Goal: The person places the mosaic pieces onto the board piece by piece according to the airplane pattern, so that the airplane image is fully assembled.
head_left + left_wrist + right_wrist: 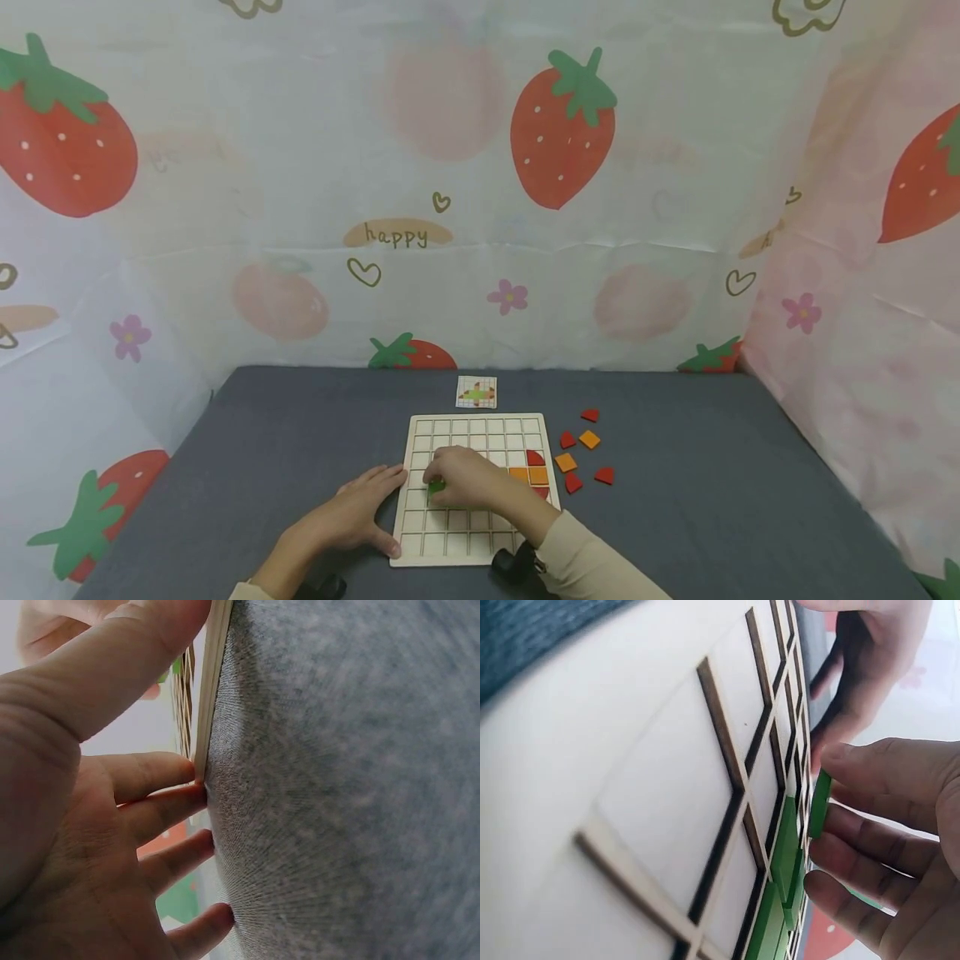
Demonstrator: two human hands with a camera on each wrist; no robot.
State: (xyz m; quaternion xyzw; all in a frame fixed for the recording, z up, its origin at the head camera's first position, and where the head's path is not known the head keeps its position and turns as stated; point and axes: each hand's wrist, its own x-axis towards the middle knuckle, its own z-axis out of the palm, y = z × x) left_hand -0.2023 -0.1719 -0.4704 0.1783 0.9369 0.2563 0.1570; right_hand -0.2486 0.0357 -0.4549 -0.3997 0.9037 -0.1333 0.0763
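A pale wooden grid board (pixel 420 546) lies on the dark grey cloth. My left hand (pixel 356 512) is spread along its left side, with thumb and fingertips touching the edge. Over the left-middle cells, my right hand (pixel 468 477) pinches a small green tile (pixel 820 806) between thumb and fingers, just above the board. Further green tiles (pixel 784 851) sit in cells beneath that hand, partly hidden in the head view. Toward the board's right side are orange square tiles (pixel 538 476), with a red rounded tile (pixel 535 457) above them and another red one below, partly covered by the right forearm.
Right of the board lie loose orange squares (pixel 589 439) and several red rounded pieces (pixel 604 475). A small pattern card (pixel 476 392) rests behind the board. Strawberry-printed curtains (pixel 562 133) enclose the table at the back and sides.
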